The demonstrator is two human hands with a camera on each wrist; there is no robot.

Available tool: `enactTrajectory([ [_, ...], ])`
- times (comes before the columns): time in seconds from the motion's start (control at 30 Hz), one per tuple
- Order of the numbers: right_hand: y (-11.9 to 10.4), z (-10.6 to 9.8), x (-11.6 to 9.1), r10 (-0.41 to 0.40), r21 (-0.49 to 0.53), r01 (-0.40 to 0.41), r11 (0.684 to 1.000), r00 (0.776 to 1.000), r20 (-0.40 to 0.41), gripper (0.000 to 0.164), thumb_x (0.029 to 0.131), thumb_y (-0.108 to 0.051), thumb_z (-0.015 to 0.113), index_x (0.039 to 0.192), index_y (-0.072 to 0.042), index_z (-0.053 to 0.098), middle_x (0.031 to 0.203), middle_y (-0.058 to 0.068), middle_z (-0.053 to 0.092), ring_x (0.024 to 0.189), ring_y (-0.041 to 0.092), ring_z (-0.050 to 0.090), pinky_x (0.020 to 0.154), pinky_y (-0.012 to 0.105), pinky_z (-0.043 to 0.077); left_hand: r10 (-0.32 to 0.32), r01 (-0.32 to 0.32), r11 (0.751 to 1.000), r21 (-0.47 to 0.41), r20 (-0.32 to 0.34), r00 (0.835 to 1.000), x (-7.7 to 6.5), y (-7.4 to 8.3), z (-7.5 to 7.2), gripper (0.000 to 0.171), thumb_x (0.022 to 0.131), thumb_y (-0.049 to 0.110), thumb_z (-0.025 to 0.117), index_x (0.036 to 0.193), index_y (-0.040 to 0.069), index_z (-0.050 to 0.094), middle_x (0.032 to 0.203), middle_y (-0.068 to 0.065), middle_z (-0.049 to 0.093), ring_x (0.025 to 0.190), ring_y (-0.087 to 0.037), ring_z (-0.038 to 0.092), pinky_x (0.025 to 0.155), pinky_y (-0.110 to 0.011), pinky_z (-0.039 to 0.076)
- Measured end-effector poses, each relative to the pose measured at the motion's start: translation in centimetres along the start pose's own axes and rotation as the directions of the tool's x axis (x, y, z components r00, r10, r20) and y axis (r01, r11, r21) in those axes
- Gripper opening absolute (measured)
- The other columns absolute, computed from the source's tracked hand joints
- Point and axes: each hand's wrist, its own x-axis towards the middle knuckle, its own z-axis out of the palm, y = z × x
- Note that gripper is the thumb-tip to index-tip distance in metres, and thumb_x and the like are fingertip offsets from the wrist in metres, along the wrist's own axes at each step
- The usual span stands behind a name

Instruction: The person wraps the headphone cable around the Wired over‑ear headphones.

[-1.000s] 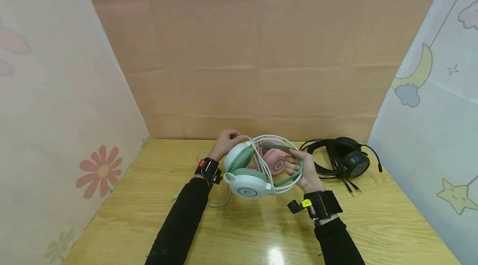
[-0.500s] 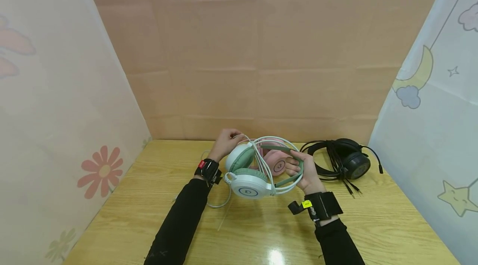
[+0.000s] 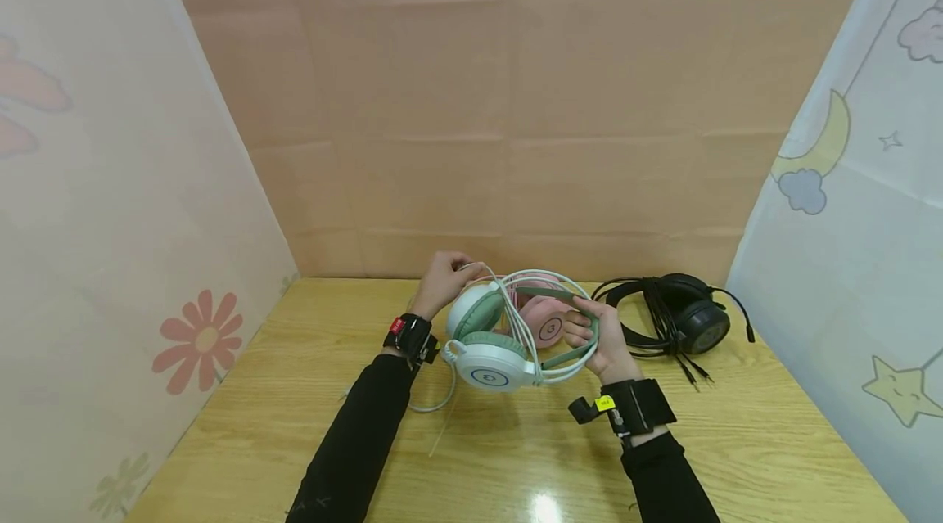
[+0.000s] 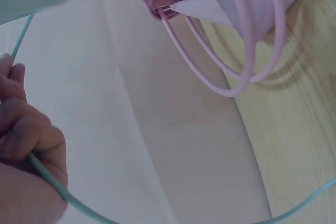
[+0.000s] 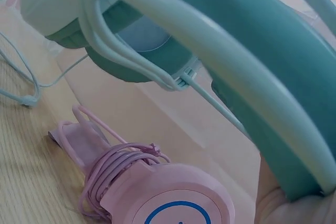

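Observation:
White and green headphones (image 3: 488, 367) are held up over the table, ear cups toward the left. My right hand (image 3: 600, 339) grips their green headband (image 5: 310, 124), fingers curled round it. White cable (image 3: 519, 318) is wound in several turns around headband and cups. Beside the far ear cup, my left hand (image 3: 442, 286) pinches a length of that cable. In the left wrist view the cable (image 4: 50, 179), tinted green, runs through the curled fingers (image 4: 31, 135). Pink headphones (image 3: 543, 318), with their own cord bundled, lie just behind and are partly hidden.
Black headphones (image 3: 700, 322) with a bundled cord and a microphone boom lie at the back right of the wooden table (image 3: 295, 425). A loose loop of the white cable (image 3: 438, 407) hangs near the left wrist. A brown paper wall (image 3: 501, 138) stands behind.
My left hand has risen slightly with the cable, and the loop seen earlier behind the left wrist no longer shows. The headphones have shifted slightly right; my right hand keeps its grip.

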Motion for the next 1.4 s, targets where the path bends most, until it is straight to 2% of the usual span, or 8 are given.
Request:
enactTrajectory([
  [0.23, 0.0, 0.1, -0.1, -0.015, -0.020, 0.014, 1.000, 1.000, -0.021, 0.031, 0.108, -0.017, 0.020, 0.085, -0.013, 0.041, 0.074, -0.003, 0.002, 0.056, 0.010, 0.003, 0.049, 0.022, 0.014, -0.059, 0.072, 0.991, -0.115, 0.107, 0.992, -0.3, 1.0, -0.6, 0.026, 0.099, 0.016, 0.051, 0.105, 0.006, 0.075, 0.087, -0.011, 0.069, 0.068, -0.027, 0.054, 0.059, -0.025, 0.039],
  [0.43, -0.2, -0.1, -0.1, -0.035, -0.034, 0.032, 0.999, 0.994, -0.101, 0.029, 0.108, -0.017, 0.025, 0.086, -0.013, 0.043, 0.072, -0.003, 0.005, 0.056, 0.010, 0.004, 0.047, 0.022, 0.017, -0.013, 0.049, 0.984, -0.174, 0.201, 0.979, -0.3, 1.0, -1.4, 0.023, 0.102, 0.013, 0.053, 0.113, 0.003, 0.070, 0.089, -0.018, 0.069, 0.071, -0.039, 0.058, 0.058, -0.030, 0.045],
  [0.57, -0.3, -0.2, -0.1, -0.035, -0.050, 0.029, 0.998, 0.992, -0.120, 0.029, 0.108, -0.016, 0.025, 0.085, -0.013, 0.043, 0.071, -0.003, 0.006, 0.056, 0.010, 0.004, 0.046, 0.021, 0.019, -0.013, 0.041, 0.989, -0.142, 0.194, 0.981, -0.3, 0.8, -1.8, 0.019, 0.100, 0.015, 0.057, 0.107, 0.003, 0.069, 0.088, -0.016, 0.071, 0.069, -0.037, 0.063, 0.054, -0.030, 0.048],
  [0.7, -0.3, -0.2, -0.1, -0.032, -0.051, 0.026, 0.998, 0.992, -0.126, 0.029, 0.108, -0.017, 0.026, 0.086, -0.013, 0.045, 0.071, -0.003, 0.007, 0.056, 0.010, 0.004, 0.045, 0.022, 0.021, -0.009, 0.012, 1.000, -0.022, 0.155, 0.988, -0.3, 1.1, -1.7, 0.021, 0.099, 0.023, 0.059, 0.103, 0.005, 0.069, 0.082, -0.011, 0.069, 0.071, -0.038, 0.064, 0.056, -0.025, 0.046],
  [0.83, -0.3, 0.0, -0.2, -0.033, -0.056, 0.026, 0.998, 0.989, -0.141, 0.028, 0.108, -0.017, 0.027, 0.087, -0.013, 0.045, 0.071, -0.003, 0.007, 0.057, 0.011, 0.004, 0.044, 0.022, 0.023, 0.012, -0.022, 0.995, 0.098, 0.100, 0.995, -0.3, 1.6, -1.4, 0.025, 0.099, 0.028, 0.060, 0.103, 0.006, 0.070, 0.069, -0.003, 0.060, 0.063, -0.026, 0.057, 0.055, -0.025, 0.039],
  [0.93, -0.3, 0.2, -0.2, -0.038, -0.063, 0.029, 0.998, 0.988, -0.151, 0.027, 0.108, -0.017, 0.027, 0.086, -0.013, 0.043, 0.072, -0.003, 0.006, 0.057, 0.011, 0.003, 0.043, 0.022, 0.025, 0.029, -0.039, 0.992, 0.119, 0.082, 0.996, -0.3, 2.3, -1.0, 0.025, 0.098, 0.028, 0.061, 0.102, 0.006, 0.071, 0.064, -0.001, 0.052, 0.056, -0.017, 0.047, 0.052, -0.025, 0.035],
  [1.07, -0.3, 0.2, -0.3, -0.050, -0.074, 0.040, 0.996, 0.989, -0.142, 0.027, 0.108, -0.017, 0.027, 0.085, -0.013, 0.041, 0.071, -0.002, 0.006, 0.056, 0.011, 0.003, 0.044, 0.022, 0.025, 0.063, -0.071, 0.990, 0.118, 0.072, 0.995, -0.3, 3.2, -0.6, 0.021, 0.097, 0.025, 0.063, 0.100, 0.006, 0.073, 0.067, -0.002, 0.056, 0.058, -0.011, 0.047, 0.053, -0.023, 0.037],
  [1.4, -0.1, 0.3, -0.4, -0.097, -0.123, 0.073, 0.990, 0.975, -0.200, 0.026, 0.107, -0.016, 0.031, 0.084, -0.014, 0.041, 0.069, -0.002, 0.008, 0.054, 0.011, 0.008, 0.044, 0.021, 0.024, 0.065, -0.084, 0.993, 0.089, 0.200, 0.978, -0.8, 4.1, -0.4, 0.021, 0.094, 0.013, 0.060, 0.106, 0.002, 0.073, 0.077, -0.002, 0.065, 0.066, -0.011, 0.053, 0.057, -0.022, 0.042],
])
